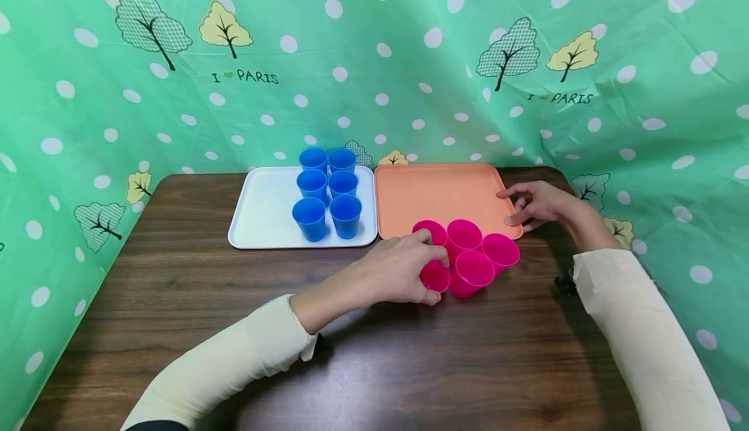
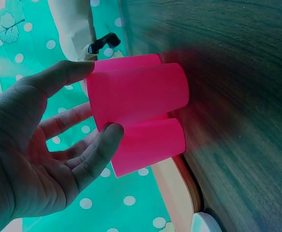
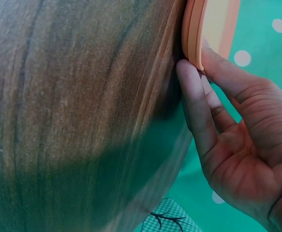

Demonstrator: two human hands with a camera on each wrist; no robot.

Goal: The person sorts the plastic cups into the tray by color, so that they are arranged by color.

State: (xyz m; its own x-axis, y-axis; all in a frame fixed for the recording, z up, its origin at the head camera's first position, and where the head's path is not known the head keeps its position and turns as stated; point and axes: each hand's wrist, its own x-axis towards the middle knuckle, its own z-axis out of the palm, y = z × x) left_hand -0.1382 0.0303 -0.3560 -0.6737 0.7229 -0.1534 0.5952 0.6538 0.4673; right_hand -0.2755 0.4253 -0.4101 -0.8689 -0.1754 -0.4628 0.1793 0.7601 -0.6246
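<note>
My left hand (image 1: 398, 270) holds the nearest-left pink cup (image 1: 435, 279) at its rim, thumb on one side and fingers on the other. The left wrist view shows this pink cup (image 2: 143, 92) upright, its base close to the wood. Several other pink cups (image 1: 475, 270) stand packed against it, in front of the orange tray (image 1: 439, 190). At that tray's right front corner my right hand (image 1: 541, 205) pinches the edge; the right wrist view has thumb and fingers (image 3: 194, 89) on either side of the tray's rim (image 3: 194, 36).
A white tray (image 1: 263, 207) adjoins the orange one on the left. Several blue cups (image 1: 310, 220) stand upright in two columns on its right half. Behind the brown wooden table (image 1: 193, 275) hangs a green dotted cloth (image 1: 363, 41).
</note>
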